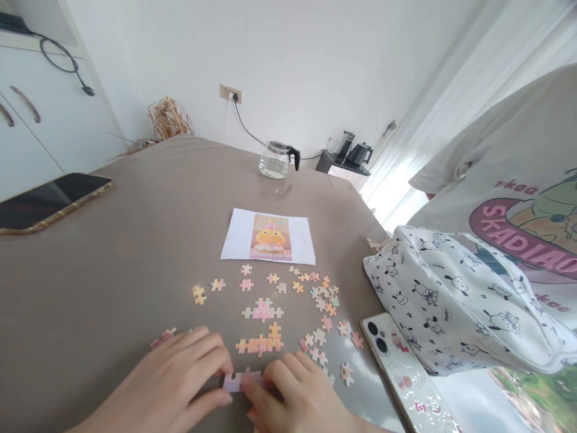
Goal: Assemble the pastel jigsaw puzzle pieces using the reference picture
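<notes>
Both hands are down at the near edge of the table [112, 252], meeting over a small strip of joined lilac puzzle pieces [241, 380]. The left hand [175, 376] pinches the strip's left end between thumb and fingertips, and the right hand [295, 394] presses on its right end with curled fingers; whether the right hand grasps the strip or only pins it flat, I cannot tell. The strip lies flat on the table between the two sets of fingertips.

Just beyond the grip sits an orange-and-pink joined section [261, 343], and a little farther a pale pink cluster [262, 311]. Loose pieces [322, 297] lie scattered beyond and to the right of the right hand, with the reference picture [269, 236] well beyond them. A phone in a white case [401, 367] lies close on the right, beside a patterned bag [455, 300].

To my eye the step in hand is seating pieces together along this lilac strip. The next move would call for firm, even pressure on the joint while the other hand keeps the strip from sliding, then a matching loose piece from the scatter.
</notes>
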The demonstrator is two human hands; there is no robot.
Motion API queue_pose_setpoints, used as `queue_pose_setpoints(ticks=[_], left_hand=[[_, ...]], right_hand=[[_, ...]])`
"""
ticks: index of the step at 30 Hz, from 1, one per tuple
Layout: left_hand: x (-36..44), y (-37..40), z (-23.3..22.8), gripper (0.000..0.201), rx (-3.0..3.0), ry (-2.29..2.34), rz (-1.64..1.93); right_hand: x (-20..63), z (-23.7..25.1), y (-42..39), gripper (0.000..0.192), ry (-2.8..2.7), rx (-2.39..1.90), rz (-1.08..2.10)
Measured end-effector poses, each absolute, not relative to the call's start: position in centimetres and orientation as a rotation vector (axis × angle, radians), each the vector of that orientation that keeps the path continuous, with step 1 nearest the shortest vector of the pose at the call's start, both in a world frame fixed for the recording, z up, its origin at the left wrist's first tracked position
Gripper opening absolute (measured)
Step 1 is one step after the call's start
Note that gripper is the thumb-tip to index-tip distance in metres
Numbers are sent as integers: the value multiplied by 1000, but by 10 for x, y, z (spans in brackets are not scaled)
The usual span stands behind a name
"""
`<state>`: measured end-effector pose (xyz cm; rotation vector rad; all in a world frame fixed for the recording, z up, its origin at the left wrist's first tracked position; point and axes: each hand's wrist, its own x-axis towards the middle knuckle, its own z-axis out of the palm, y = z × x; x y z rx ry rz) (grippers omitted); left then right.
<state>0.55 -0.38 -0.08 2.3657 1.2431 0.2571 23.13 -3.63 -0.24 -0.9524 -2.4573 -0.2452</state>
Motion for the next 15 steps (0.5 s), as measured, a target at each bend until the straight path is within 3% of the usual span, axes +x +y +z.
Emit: queue_pose_setpoints(ticks=[6,15], left_hand=[[4,-5,-2,16,2412,1211,288],[6,-6,0,10,2418,1220,309]], right_hand=[[228,1,-35,16,-2352,-946,-247],[228,-3,-37,8,-2412,-971,-260]])
